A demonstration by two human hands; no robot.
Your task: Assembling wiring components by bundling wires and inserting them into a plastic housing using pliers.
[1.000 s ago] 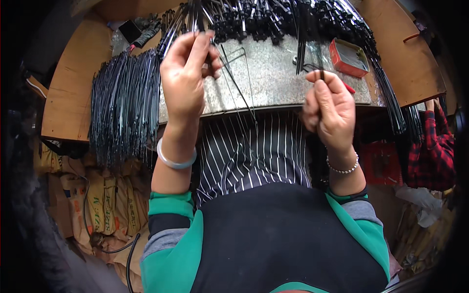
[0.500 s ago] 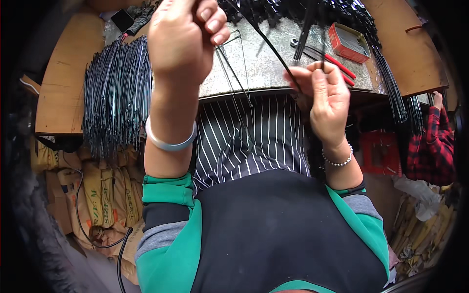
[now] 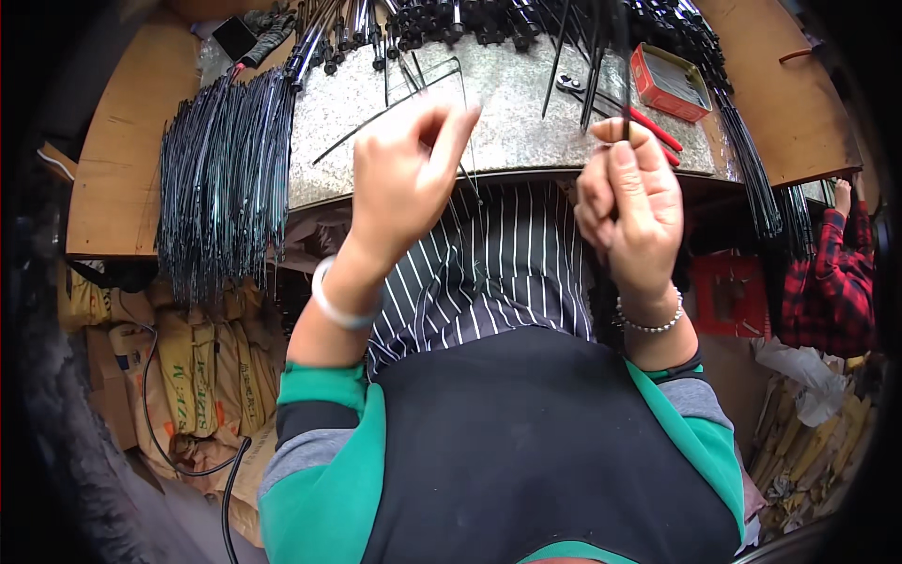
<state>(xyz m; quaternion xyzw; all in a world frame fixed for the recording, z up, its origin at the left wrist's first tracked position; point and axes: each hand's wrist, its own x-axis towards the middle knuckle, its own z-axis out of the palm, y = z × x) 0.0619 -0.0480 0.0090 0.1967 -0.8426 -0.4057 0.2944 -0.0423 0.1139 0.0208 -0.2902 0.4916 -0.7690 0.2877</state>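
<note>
We see two hands held up over the near edge of the bench, which has a grey speckled top.

The left hand is partly open. Its fingers point up and are a little bent, and the thumb sits close to them. A thin black wire runs right by the fingertips. We cannot tell if the hand pinches it or only touches it. The wrist has a pale bangle on it.

The right hand is curled closed. It grips a thin black rod that sticks straight up out of the fist, toward the far edge of the bench. The thumb presses on the side of the rod. This wrist has a bead bracelet.

At the left edge of the bench a big bundle of black wires hangs down over the side. More black cables lie in a heap along the far edge. A small red tin sits near the far right corner. Just beside it lies a tool with red handles, close to the right hand.

Under the hands we see a striped apron and green sleeves. A person in a red checked sleeve stands off past the right edge of the bench.
</note>
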